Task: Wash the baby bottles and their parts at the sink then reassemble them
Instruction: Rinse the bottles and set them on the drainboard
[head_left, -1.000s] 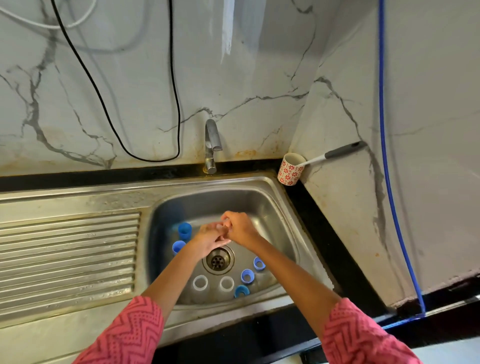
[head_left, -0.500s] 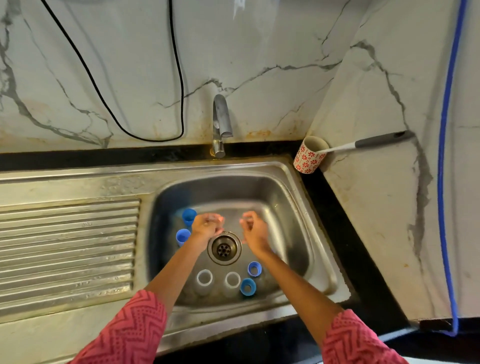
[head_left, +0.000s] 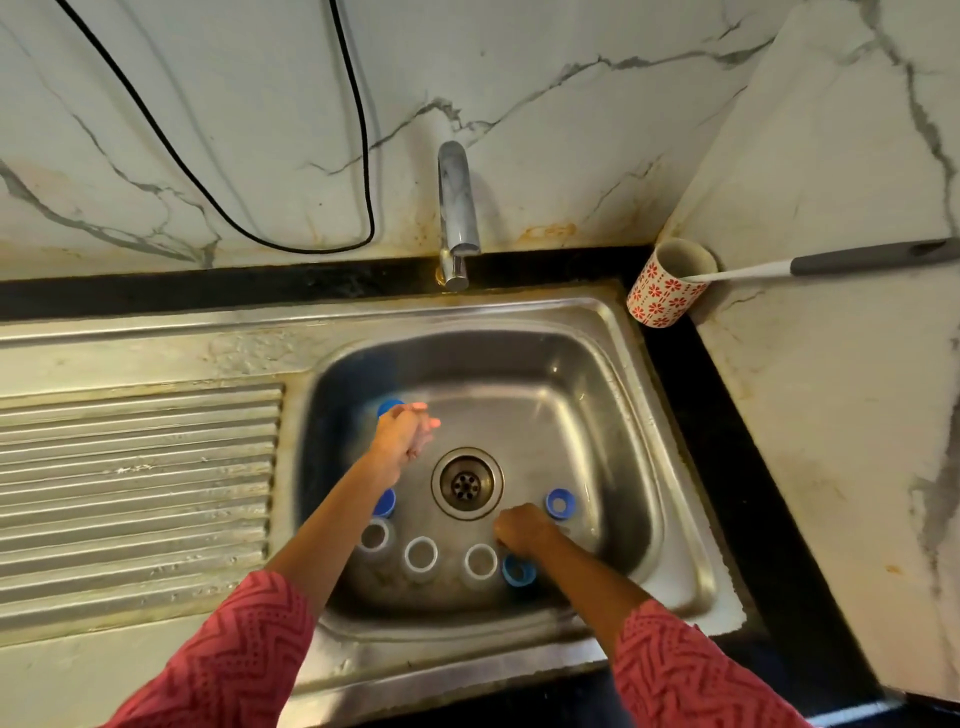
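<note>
Three clear baby bottles (head_left: 421, 555) stand upright with open mouths along the near side of the steel sink (head_left: 582, 384). Blue screw rings lie at the right (head_left: 560, 503), at the near right (head_left: 517, 571) and at the left (head_left: 385, 503). A blue cap (head_left: 389, 407) stands at the far left of the basin. My left hand (head_left: 402, 436), blurred, hovers right next to that cap with loose fingers and nothing visible in it. Between the drain and the right-most bottle my right hand (head_left: 522, 530) is knuckles up with fingers curled down; what lies under them is hidden.
The tap (head_left: 457, 208) stands behind the basin with no water running. The ribbed drainboard (head_left: 140, 493) extends to the left. A red-flowered cup (head_left: 667, 283) holding a long grey-handled brush (head_left: 857, 260) leans in the right corner. A black cable (head_left: 358, 156) hangs on the marble wall.
My hands were together over the drain, then separated. The left hand has gone to the far left by the blue cap, the right hand down to the near right by the bottles.
</note>
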